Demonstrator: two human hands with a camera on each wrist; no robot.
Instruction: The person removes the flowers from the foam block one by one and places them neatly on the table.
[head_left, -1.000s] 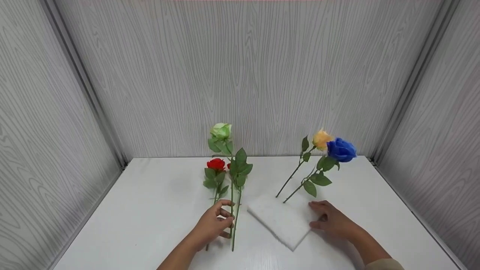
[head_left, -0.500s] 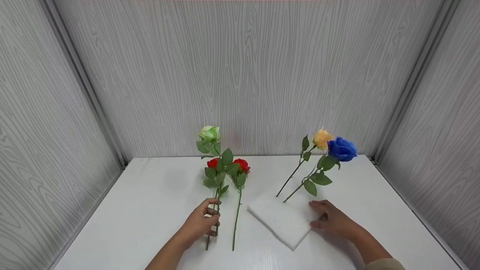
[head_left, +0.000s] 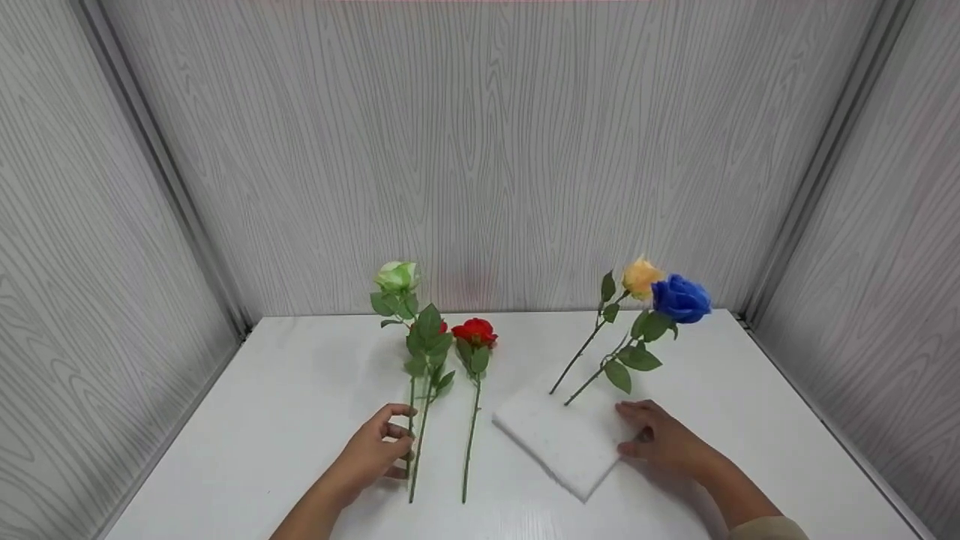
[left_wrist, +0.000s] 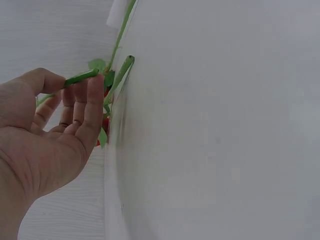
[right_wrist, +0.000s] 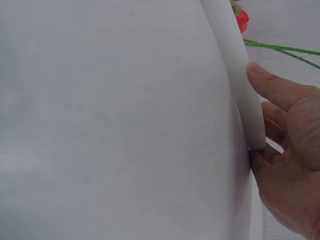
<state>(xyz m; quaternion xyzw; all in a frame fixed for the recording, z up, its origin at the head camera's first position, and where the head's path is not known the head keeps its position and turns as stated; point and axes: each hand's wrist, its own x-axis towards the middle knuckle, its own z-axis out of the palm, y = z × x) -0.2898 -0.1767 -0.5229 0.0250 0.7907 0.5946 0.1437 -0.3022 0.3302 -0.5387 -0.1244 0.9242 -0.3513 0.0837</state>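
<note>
In the head view my left hand point(head_left: 369, 454) pinches the stem of a pale green rose point(head_left: 396, 277) between thumb and fingers, holding it upright over the table. The left wrist view shows the cut stem end point(left_wrist: 82, 77) poking out at the fingertips. Behind it lies a red rose point(head_left: 441, 327), partly hidden by green leaves. A second red rose point(head_left: 475, 332) lies just to the right. My right hand point(head_left: 664, 442) grips the right edge of a white foam slab point(head_left: 555, 442), thumb and fingers on its border. A yellow rose point(head_left: 642, 279) and a blue rose point(head_left: 681, 298) slant up from the slab's far side.
The white table point(head_left: 247, 450) carries everything. A grey wood-grain back panel point(head_left: 480, 150) stands behind it, with side panels at left point(head_left: 82, 300) and right point(head_left: 870, 300).
My left hand has moved left with the pale green rose, away from the slab and past the red roses, uncovering the right red one. My right hand and the slab have stayed put.
</note>
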